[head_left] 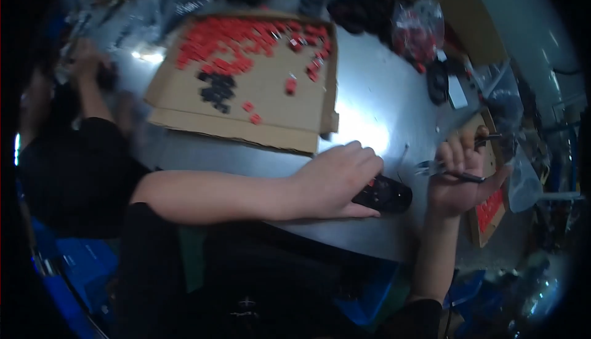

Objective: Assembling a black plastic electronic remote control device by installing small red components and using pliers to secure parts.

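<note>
My left hand (338,176) is closed over a black, rounded, elongated casing (392,195) just above the metal table. A bit of red shows on the casing beside my fingers, which hide its left end. My right hand (458,176) is raised to the right of it, palm turned up. Its fingers are wrapped round a pair of pliers (471,177) with dark handles, the metal tip pointing left toward the casing without touching it. Blur hides the exact shape of the tip.
A shallow cardboard tray (265,114) holds many red pieces (225,40) and a cluster of black pieces (217,91). At right stand a second box (483,234) and a bag of red parts (418,31). Another person's hand (89,62) works at far left.
</note>
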Available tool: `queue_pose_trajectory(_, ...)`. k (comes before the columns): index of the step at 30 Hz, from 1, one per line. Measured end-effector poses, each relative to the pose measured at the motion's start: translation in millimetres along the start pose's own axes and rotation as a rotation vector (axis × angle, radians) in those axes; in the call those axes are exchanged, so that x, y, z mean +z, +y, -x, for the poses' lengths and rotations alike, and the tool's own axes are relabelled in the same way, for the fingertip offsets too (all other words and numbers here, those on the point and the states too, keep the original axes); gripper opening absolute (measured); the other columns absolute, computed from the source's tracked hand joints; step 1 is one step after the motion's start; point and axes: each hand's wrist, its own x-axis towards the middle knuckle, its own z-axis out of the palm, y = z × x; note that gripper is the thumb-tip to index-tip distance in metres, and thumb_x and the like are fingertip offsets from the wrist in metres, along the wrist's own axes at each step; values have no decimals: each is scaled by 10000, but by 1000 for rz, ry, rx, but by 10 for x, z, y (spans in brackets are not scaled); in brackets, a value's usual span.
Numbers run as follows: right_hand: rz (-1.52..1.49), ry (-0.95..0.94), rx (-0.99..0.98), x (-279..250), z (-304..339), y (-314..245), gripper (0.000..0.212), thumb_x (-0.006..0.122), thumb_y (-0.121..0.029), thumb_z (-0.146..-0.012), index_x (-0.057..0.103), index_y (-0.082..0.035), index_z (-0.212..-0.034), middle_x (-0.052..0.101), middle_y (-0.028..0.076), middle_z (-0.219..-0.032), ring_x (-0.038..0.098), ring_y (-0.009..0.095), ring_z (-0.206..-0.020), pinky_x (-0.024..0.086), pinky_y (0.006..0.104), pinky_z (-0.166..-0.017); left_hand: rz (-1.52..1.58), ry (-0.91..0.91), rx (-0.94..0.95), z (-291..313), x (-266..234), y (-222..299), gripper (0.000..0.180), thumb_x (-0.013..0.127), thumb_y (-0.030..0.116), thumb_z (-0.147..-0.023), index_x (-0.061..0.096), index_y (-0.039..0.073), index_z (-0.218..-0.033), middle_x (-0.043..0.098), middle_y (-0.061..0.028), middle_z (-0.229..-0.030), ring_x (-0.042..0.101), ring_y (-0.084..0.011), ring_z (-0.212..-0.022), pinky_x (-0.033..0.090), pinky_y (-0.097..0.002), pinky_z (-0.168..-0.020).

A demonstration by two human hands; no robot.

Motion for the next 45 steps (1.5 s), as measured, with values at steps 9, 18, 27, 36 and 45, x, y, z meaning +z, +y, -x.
queue_pose_trajectory(9,-50,304,67,-914,-347,43,510,497,-585,-1042,476,-121,-1252,461,35,-893,427,145,-726,398,307,-692,-215,538,-383,-543,-1412,-753,640,900,368,-772,647,2,-1232,676,-159,-1096,674,-262,-1007,539,-377,-859)
queue_pose_trajectory(18,-74,-17,307,-741,-357,305,528,527,-563,-1036,477,-142,-1350,574,64,-897,566,169,-735,460,343,-713,-947,624,-449,-231,-2605,-2748,521,752,271,-879,611,-5,-1298,664,-227,-1241,628,-391,-1187,522,-493,-976)
queue_pose_trajectory(27,77,-121,228,-816,-338,225,843,473,-733,-982,390,-95,-1527,622,80,-1028,530,112,-616,398,246,-537,-682,335,-768,-1494,-1300,-2198,676,750,496,-838,577,6,-1270,718,-265,-1125,693,-423,-1080,546,-487,-960)
queue_pose_trajectory(36,1708,-442,-315,-320,-212,85,1085,887,-523,-647,456,-22,-1507,585,211,-1318,623,378,-1068,522,433,-929,502,612,-619,-530,-1932,-2036,407,605,349,-1019,643,21,-1255,737,-76,-1075,679,-176,-877,552,-321,-774)
queue_pose_trajectory(45,1958,-565,-251,-198,-55,256,902,818,-448,-762,500,-28,-1494,468,243,-1510,466,442,-1383,367,498,-1172,1146,789,-348,1519,-1120,-155,652,698,240,-931,403,76,-1489,632,-193,-1327,660,-283,-1164,531,-377,-1021)
